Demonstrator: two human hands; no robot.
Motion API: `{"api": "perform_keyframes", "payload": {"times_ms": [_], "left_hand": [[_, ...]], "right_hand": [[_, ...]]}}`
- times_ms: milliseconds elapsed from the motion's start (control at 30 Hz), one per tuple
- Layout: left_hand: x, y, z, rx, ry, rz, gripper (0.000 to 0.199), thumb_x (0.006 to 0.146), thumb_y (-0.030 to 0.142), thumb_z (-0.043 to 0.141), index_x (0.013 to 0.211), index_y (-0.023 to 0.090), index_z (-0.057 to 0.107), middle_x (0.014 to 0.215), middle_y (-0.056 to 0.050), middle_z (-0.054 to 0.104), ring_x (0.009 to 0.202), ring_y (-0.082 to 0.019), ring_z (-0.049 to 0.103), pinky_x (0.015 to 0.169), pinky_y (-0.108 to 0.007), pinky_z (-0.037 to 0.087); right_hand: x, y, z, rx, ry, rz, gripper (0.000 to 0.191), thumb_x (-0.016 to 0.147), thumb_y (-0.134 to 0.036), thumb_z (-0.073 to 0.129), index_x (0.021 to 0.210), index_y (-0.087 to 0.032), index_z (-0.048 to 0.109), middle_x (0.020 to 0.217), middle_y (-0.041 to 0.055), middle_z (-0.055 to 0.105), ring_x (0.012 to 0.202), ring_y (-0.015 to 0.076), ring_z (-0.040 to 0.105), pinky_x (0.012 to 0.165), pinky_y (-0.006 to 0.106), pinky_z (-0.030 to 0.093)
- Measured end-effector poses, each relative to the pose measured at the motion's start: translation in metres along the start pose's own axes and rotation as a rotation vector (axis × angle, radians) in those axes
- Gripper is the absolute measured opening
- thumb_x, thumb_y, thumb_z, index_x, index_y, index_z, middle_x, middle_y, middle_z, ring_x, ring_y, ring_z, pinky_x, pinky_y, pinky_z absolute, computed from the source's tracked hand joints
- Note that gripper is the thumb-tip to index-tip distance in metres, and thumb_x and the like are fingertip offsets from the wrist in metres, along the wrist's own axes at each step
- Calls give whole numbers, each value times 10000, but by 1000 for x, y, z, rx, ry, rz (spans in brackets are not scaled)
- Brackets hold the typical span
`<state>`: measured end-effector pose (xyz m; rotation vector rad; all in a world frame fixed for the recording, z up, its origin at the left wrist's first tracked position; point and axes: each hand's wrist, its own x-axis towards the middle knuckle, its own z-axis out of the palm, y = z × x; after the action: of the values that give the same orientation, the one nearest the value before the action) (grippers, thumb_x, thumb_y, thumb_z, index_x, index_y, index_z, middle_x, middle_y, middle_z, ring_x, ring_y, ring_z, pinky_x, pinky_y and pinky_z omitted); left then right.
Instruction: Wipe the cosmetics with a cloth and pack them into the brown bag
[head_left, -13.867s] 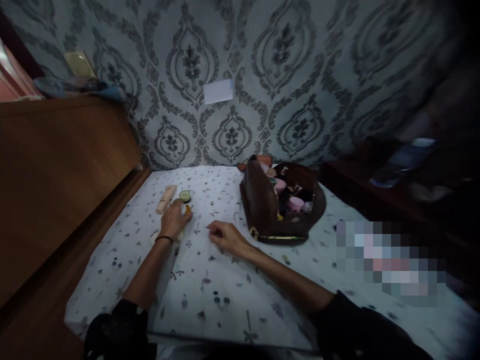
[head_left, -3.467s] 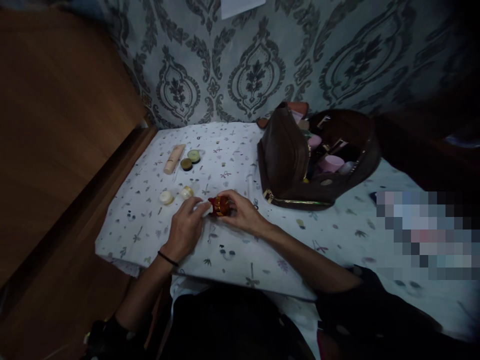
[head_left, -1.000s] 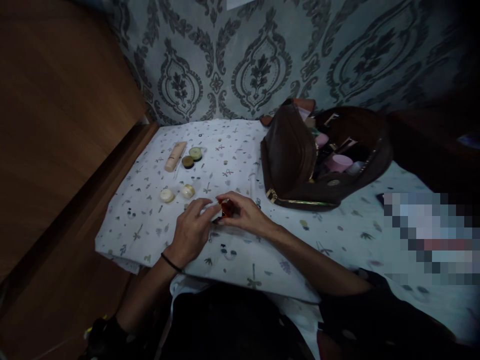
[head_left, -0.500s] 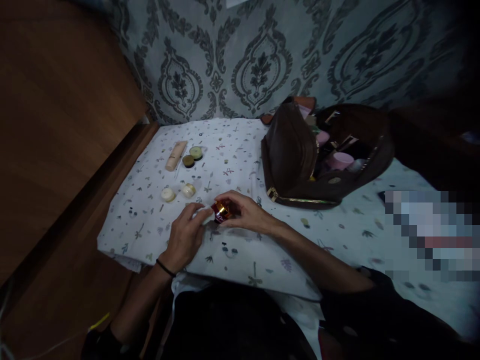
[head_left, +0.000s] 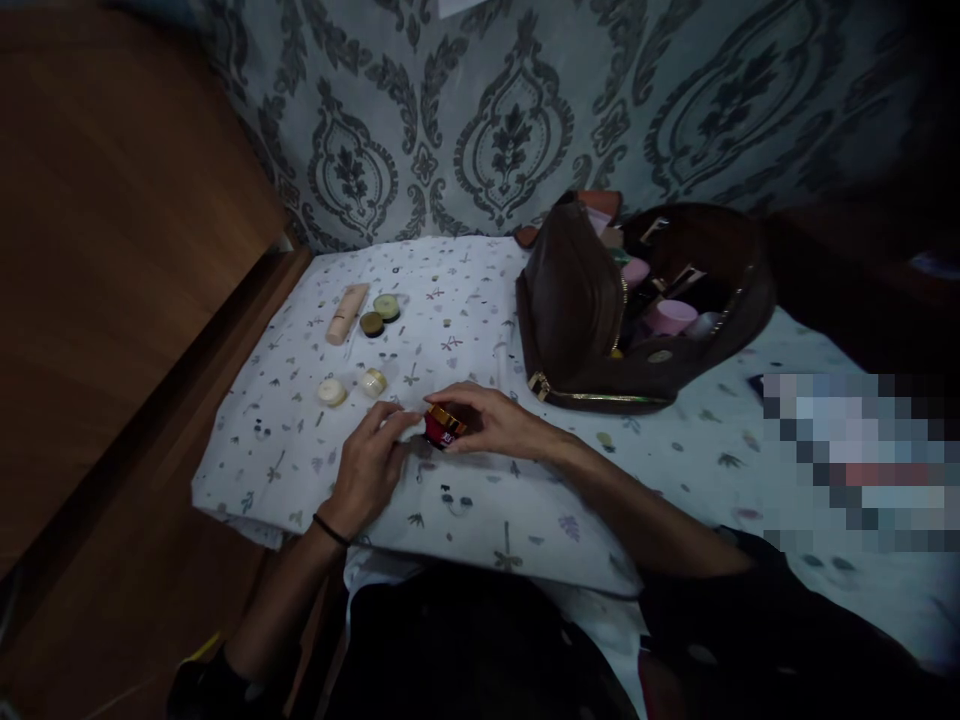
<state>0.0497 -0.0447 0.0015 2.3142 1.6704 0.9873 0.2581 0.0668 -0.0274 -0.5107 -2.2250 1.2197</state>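
Patterned grey wallpaper (head_left: pixel 517 130) covers the wall behind a white printed cloth (head_left: pixel 480 320), and wooden furniture (head_left: pixel 135 220) stands at the left side; the light is quite dim. Above the near part of this cloth, in front of our body, we have a small red jar (head_left: pixel 441 431) with a gold band (head_left: pixel 451 417), and it is slightly tilted. Our right hand (head_left: pixel 499 425) is clamped on it, with thumb and fingers on opposite sides. Our left hand (head_left: pixel 371 455) is close against the other side, its fingertips at the jar; something whitish is by these fingers, but we cannot tell what it is, nor how firmly they press. We judge the jar to be light, stiff and smooth, perhaps of glass, so it could slip and might chip if it falls. For us the surest hold would be around its widest part, with the fingers spread and the pressure moderate. Near the left hand are two pale little jars, one (head_left: pixel 331 392) beside the other (head_left: pixel 373 382); farther back lie a beige tube (head_left: pixel 347 315), a green-topped pot (head_left: pixel 386 307) and a brown pot (head_left: pixel 372 324). On the right stands a brown bag (head_left: pixel 570 300), unzipped and filled with small items.
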Motion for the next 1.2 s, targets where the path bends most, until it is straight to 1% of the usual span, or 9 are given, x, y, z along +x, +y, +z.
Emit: {"api": "perform_keyframes", "payload": {"times_ms": [167,267,367,633,800,900,1000,1100,1200], "left_hand": [[-6,10,-3,-32,-8,0,424,818,-16,470,1141,221,610,1102,-55,582,1019,-170,595,849,-282,508],[1,16,-4,-31,-22,33,445,806,-25,462,1147,216,616,1114,-64,584,1054,-181,583,884,-292,497],[11,16,-1,-78,-39,33,427,808,-9,460,1144,198,624,1100,-72,592,1025,-189,589,877,-304,492],[25,-3,5,-459,26,-174,277,778,101,546,1004,193,677,945,-32,666,915,-187,599,830,-295,474],[26,1,9,-733,39,-382,222,774,245,657,988,184,670,917,-20,676,882,-182,607,782,-265,468],[24,9,19,-872,79,-468,255,774,302,684,991,177,634,878,-7,656,799,-153,594,734,-245,466],[22,19,26,-913,52,-534,267,786,323,677,994,176,597,791,23,612,670,-117,543,637,-218,438],[21,28,22,-761,33,-490,226,813,286,642,1006,180,589,802,22,608,689,-123,543,636,-219,425],[23,35,12,-567,46,-344,160,844,219,589,999,185,600,888,-1,631,817,-145,574,744,-238,433]], "right_hand": [[-1,-5,-2,41,-22,59,629,713,-394,824,1289,-279,598,1122,55,633,1015,217,619,890,403,532],[0,-6,0,105,-2,89,622,681,-381,843,1243,-236,621,1131,61,653,1047,226,620,920,394,519],[0,-4,1,249,-14,147,620,646,-361,858,1197,-198,626,1066,49,673,991,207,639,901,370,524],[3,-1,0,632,-78,275,642,571,-281,895,1139,-196,609,1022,22,690,908,151,657,832,299,526],[4,-8,0,776,70,242,583,591,-330,888,1092,-214,614,978,6,683,854,146,657,770,270,539],[4,-9,3,865,181,243,578,607,-391,870,1078,-233,574,992,14,669,827,160,660,728,297,562],[5,-9,4,826,318,244,567,613,-411,860,1050,-248,538,991,14,653,830,169,658,734,324,569],[7,-7,3,703,419,211,561,589,-407,873,1008,-254,533,945,-7,632,812,160,635,715,300,551],[8,-7,0,569,452,160,558,563,-373,893,992,-245,559,907,-18,621,824,150,614,727,270,520]]}}
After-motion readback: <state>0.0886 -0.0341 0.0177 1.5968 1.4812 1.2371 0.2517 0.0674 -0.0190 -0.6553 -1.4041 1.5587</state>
